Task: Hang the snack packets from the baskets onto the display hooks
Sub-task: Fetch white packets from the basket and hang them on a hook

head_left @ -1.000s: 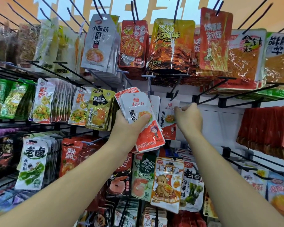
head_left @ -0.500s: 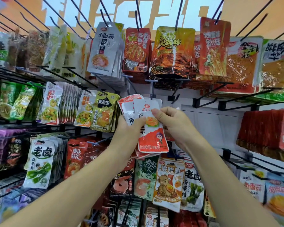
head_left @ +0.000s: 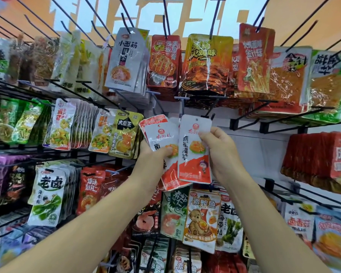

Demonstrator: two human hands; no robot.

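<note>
Shop shelving fills the view, rows of black hooks crowded with bright snack bags against a white backboard under an orange and blue sign. At the centre, the right hand [head_left: 218,152] pinches 1 white-and-red packet [head_left: 194,152] by its upper right corner, thumb in front, fingers behind, and holds it upright with its punched hole showing at the top. Just beside it, the left hand [head_left: 156,154] is closed around a fanned stack of matching packets [head_left: 159,138], thumb pressed across the front one. Above the single packet hangs a bare black hook [head_left: 210,114], its tip close to the hole but, as far as I can tell, not yet through it. To hang it well, I would keep the top edge flat and taut, line the hole up with the tip, then slide the packet straight back along the hook. No basket is in sight.
</note>
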